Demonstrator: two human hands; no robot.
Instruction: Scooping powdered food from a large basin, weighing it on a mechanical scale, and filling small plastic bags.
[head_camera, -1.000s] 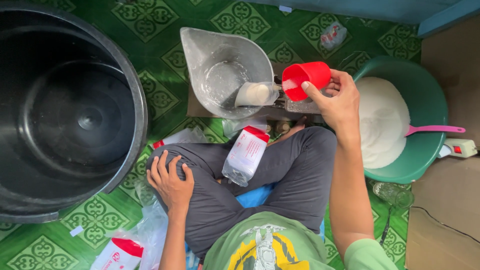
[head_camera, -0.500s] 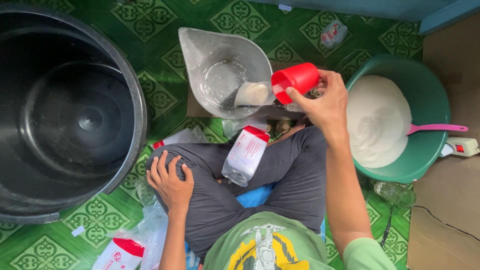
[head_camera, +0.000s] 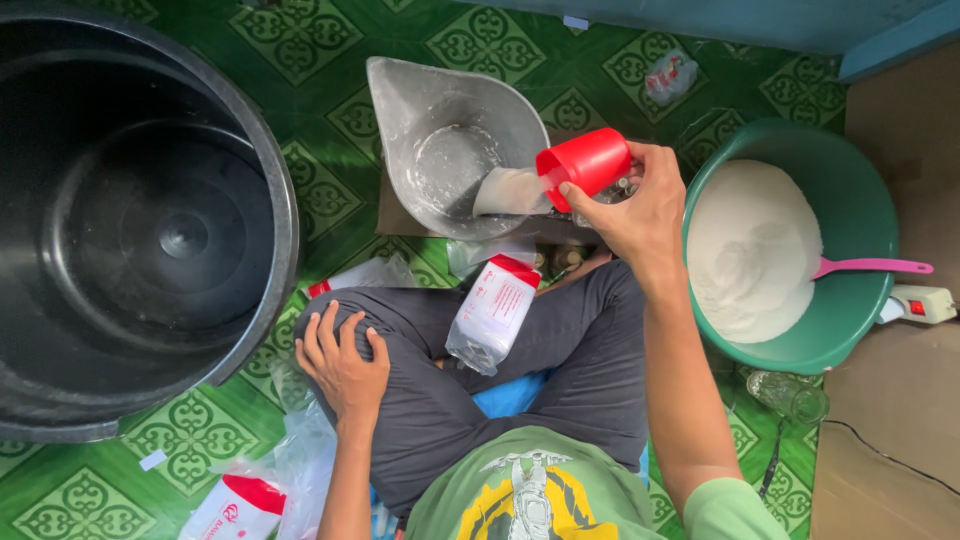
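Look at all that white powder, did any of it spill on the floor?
No spill shows on the green floor. The right hand tips a red cup, and the powder lands inside the grey scoop pan. The rest sits heaped in the green basin.

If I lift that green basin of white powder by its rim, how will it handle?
The green basin is heaped nearly full with white powder, so it is probably heavy and may flex if it is thin plastic. The loose powder could shift or spill if tilted. The pink scoop lying across it may slide off.
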